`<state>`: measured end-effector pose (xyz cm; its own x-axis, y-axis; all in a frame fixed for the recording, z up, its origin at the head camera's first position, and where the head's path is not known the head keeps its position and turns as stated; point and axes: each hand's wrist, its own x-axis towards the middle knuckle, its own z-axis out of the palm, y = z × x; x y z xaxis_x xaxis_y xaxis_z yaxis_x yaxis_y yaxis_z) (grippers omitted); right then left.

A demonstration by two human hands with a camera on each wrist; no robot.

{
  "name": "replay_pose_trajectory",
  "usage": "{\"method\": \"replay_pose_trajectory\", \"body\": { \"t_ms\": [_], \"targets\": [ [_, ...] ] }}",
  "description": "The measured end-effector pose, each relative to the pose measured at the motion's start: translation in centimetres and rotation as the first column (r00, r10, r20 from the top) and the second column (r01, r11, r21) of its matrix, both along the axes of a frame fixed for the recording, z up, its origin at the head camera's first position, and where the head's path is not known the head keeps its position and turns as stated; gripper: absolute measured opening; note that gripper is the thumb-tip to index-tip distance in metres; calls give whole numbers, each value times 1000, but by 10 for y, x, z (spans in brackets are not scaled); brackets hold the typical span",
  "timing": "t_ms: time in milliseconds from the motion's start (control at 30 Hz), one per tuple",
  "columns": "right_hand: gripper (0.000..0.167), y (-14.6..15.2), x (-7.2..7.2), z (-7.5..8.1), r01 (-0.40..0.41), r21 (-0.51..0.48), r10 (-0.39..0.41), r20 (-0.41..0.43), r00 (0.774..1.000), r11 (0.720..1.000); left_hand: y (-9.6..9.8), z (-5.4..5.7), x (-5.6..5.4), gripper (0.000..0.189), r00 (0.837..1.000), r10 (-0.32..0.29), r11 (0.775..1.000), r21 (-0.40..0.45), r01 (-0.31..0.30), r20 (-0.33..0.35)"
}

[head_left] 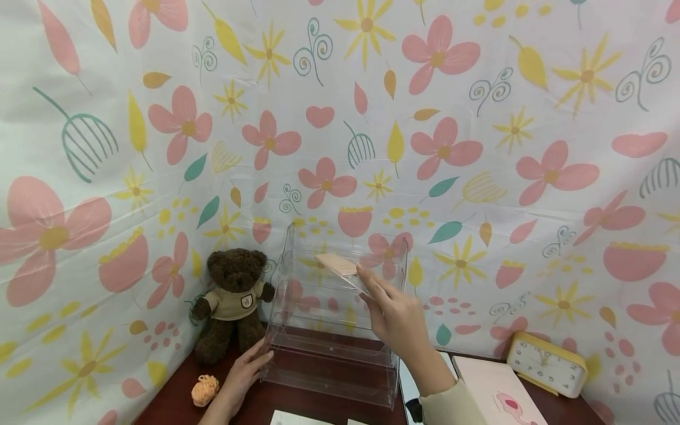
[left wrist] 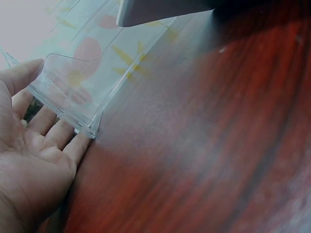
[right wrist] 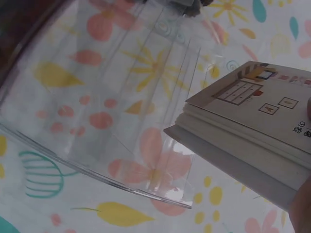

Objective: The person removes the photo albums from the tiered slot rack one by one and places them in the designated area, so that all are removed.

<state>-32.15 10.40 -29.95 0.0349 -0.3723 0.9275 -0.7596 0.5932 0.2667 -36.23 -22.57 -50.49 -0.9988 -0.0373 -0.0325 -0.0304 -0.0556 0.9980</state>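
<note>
A clear plastic tiered rack stands on the dark red table, leaning slightly back. At its lower left side is my left hand. In the left wrist view, the thumb of the left hand lies on one face of the rack's edge and the fingers lie behind it. My right hand is raised in front of the upper tiers and grips a small thick book. Close up, the book has a printed cover with drawings and pale page edges. It appears apart from the rack.
A brown teddy bear sits left of the rack, with an orange pouf before it. To the right lie a pink-and-white box or book and a yellow clock. White items lie at the front edge. Flowered cloth hangs behind.
</note>
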Motion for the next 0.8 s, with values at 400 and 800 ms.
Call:
{"method": "replay_pose_trajectory", "body": {
  "t_ms": [400,800],
  "targets": [
    [41,-2,38,-37,-56,-116,71,126,989,992,-2,0,0,80,1000,-1,1000,-5,1,-2],
    [48,12,65,-74,-142,-146,174,243,954,979,0,0,1,80,1000,-11,1000,-15,11,-3]
  ]
}}
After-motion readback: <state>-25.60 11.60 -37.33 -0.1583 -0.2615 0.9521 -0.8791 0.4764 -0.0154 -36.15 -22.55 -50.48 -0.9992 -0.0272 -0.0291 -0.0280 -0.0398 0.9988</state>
